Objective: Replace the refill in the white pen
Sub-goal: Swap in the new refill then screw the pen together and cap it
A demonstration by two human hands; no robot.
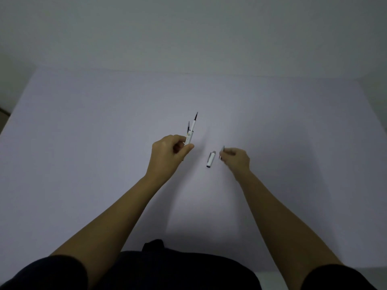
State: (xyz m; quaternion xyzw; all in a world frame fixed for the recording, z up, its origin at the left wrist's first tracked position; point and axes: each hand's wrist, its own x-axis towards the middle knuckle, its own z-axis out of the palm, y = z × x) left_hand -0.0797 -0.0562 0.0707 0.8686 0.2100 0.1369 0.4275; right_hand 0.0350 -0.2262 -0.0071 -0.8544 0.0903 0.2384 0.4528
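My left hand (169, 152) is raised over the table and closed around the white pen barrel (191, 132), which points up and away with a dark tip at its far end. A second thin refill (188, 127) with a dark tip sticks up beside the barrel in the same grip. On the table between my hands lies the white pen cap (211, 159), with a silver end. My right hand (235, 161) rests low on the table just right of the cap, fingers pinched on a small silver-grey part (222, 152), mostly hidden by the fingers.
The table (104, 126) is covered in plain pale material and ends at a wall behind. My dark sleeves and clothing fill the bottom of the view.
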